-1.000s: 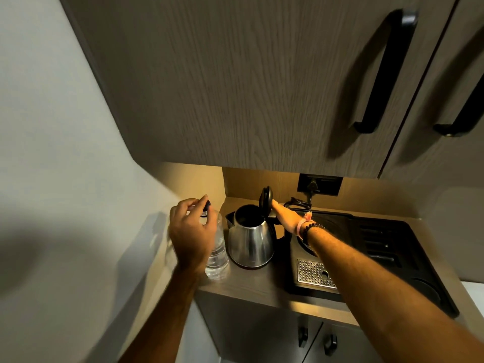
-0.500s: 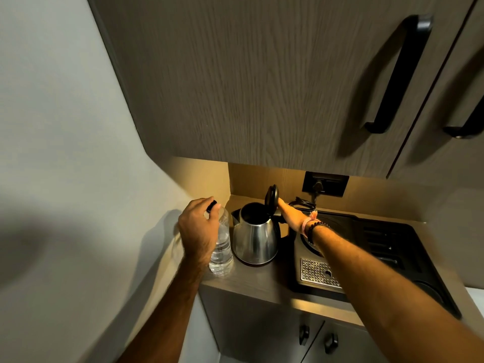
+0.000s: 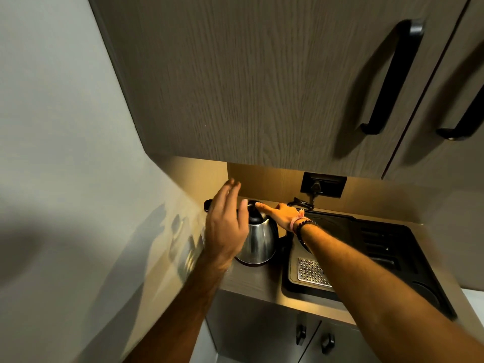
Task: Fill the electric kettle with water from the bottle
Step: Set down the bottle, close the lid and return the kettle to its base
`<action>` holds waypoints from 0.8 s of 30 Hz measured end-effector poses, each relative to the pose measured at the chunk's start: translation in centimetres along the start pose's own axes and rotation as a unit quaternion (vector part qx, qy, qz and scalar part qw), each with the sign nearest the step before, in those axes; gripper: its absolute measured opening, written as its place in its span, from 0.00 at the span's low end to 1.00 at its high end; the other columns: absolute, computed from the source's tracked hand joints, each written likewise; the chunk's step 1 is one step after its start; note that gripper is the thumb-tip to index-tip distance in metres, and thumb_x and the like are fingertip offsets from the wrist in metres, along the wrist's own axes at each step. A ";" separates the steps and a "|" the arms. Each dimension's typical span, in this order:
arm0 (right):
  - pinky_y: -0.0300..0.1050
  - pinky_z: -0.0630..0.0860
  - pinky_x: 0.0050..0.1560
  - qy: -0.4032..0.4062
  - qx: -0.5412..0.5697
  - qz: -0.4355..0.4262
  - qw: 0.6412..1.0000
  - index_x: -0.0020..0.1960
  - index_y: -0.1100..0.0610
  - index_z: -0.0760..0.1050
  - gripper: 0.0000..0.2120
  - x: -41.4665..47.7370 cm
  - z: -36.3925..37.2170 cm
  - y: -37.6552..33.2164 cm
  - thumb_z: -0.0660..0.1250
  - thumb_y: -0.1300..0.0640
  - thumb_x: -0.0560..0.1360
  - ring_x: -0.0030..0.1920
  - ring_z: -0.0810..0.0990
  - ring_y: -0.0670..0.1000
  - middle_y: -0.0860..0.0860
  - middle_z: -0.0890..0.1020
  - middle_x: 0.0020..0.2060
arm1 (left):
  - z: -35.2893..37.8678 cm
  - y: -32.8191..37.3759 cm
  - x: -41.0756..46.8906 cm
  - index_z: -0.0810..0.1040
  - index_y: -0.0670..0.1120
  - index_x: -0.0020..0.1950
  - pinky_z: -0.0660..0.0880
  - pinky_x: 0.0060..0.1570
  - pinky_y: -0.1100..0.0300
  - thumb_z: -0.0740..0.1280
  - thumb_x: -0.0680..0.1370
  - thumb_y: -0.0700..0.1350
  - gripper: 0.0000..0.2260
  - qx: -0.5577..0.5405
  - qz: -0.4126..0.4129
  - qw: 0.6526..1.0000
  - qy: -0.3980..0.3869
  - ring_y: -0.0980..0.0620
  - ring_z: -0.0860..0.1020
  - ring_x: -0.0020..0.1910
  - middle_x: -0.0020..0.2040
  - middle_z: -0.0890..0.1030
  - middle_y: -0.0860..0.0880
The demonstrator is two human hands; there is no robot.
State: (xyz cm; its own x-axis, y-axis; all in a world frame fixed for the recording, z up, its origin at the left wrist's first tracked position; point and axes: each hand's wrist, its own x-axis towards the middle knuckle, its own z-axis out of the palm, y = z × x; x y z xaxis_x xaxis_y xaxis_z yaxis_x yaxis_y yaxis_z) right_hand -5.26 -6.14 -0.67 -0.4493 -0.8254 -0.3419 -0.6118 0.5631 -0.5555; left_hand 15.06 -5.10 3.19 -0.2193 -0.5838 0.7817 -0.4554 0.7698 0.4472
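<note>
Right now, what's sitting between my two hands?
In the head view, the steel kettle stands between the left hand and right hand, whose fingers touch its lid.

Kettle (image 3: 258, 241): shiny silver steel, black lid. Cabinets (image 3: 248, 82): grey-brown woodgrain, black handles (image 3: 390, 77). Counter (image 3: 251, 281): tan. Tray (image 3: 392, 252): black, with perforated silver grille (image 3: 311, 272). Socket (image 3: 323, 186): black. Wall (image 3: 57, 127): pale grey. Wrist bands (image 3: 301, 224): pink, black beads.
</note>
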 end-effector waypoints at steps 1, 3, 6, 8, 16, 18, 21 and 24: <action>0.64 0.57 0.76 0.003 -0.003 -0.002 1.000 0.72 0.55 0.72 0.51 0.0 0.0 0.0 0.50 0.18 0.67 0.75 0.69 0.64 0.59 0.74 0.74 | 0.8 0.3 0.1 0.71 0.38 0.73 0.73 0.68 0.49 0.63 0.82 0.46 0.21 0.005 0.001 0.998 -0.060 0.43 0.72 0.71 0.72 0.74 0.39; 0.67 0.51 0.77 0.004 -0.012 -0.018 1.000 0.74 0.54 0.71 0.47 0.3 -0.1 0.3 0.47 0.20 0.71 0.76 0.67 0.64 0.58 0.73 0.75 | 2.7 0.1 0.0 0.59 0.39 0.79 0.62 0.75 0.49 0.58 0.83 0.52 0.28 0.034 -0.004 0.980 -0.194 0.44 0.61 0.78 0.79 0.62 0.40; 0.67 0.49 0.77 0.015 -0.011 -0.036 0.999 0.71 0.53 0.73 0.40 0.4 -0.4 1.2 0.46 0.26 0.77 0.74 0.71 0.63 0.57 0.77 0.72 | 5.6 -1.6 -0.6 0.44 0.40 0.80 0.41 0.76 0.54 0.56 0.82 0.60 0.37 0.091 -0.028 0.934 -0.344 0.46 0.43 0.81 0.82 0.44 0.42; 0.65 0.52 0.76 0.028 -0.006 -0.041 0.999 0.69 0.54 0.74 0.37 0.3 -0.7 1.7 0.48 0.28 0.78 0.72 0.73 0.62 0.56 0.78 0.70 | 6.9 -3.0 -1.1 0.39 0.41 0.80 0.38 0.74 0.53 0.56 0.80 0.64 0.41 0.109 -0.074 0.901 -0.414 0.46 0.37 0.80 0.81 0.38 0.42; 0.66 0.56 0.76 0.030 0.003 -0.059 0.998 0.67 0.54 0.75 0.32 0.4 -1.2 2.8 0.54 0.31 0.79 0.68 0.76 0.60 0.55 0.80 0.67 | 8.5 -4.8 -1.3 0.36 0.40 0.79 0.37 0.73 0.48 0.52 0.79 0.68 0.44 0.132 -0.126 0.868 -0.461 0.45 0.34 0.79 0.80 0.34 0.42; 0.66 0.57 0.76 0.030 0.007 -0.061 0.998 0.67 0.54 0.75 0.32 0.5 -0.9 2.9 0.55 0.31 0.78 0.68 0.76 0.59 0.54 0.80 0.67 | 8.5 -4.8 -1.4 0.36 0.39 0.79 0.36 0.73 0.50 0.52 0.79 0.68 0.44 0.131 -0.126 0.867 -0.465 0.44 0.34 0.79 0.80 0.34 0.41; 0.67 0.56 0.77 0.027 0.008 -0.067 0.997 0.65 0.53 0.76 0.30 0.6 -0.6 3.1 0.55 0.31 0.78 0.69 0.76 0.59 0.54 0.81 0.66 | 8.5 -4.8 -1.6 0.36 0.39 0.79 0.37 0.75 0.50 0.52 0.80 0.67 0.43 0.127 -0.135 0.862 -0.472 0.44 0.34 0.79 0.80 0.34 0.40; 0.69 0.60 0.75 0.016 0.031 -0.076 0.996 0.65 0.54 0.76 0.30 0.7 -0.4 3.3 0.58 0.31 0.78 0.69 0.76 0.60 0.55 0.81 0.66 | 8.7 -4.7 -1.7 0.36 0.39 0.79 0.38 0.76 0.48 0.52 0.79 0.68 0.44 0.127 -0.144 0.861 -0.471 0.43 0.34 0.79 0.80 0.34 0.40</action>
State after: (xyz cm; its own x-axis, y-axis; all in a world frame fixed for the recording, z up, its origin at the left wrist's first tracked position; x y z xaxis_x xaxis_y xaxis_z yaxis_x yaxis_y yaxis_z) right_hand -7.89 -4.89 -2.42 -0.3744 -0.8991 -0.2267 -0.6338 0.4266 -0.6452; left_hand 10.05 -9.97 -4.00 -0.6136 -0.7835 -0.0984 -0.7557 0.5465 0.3609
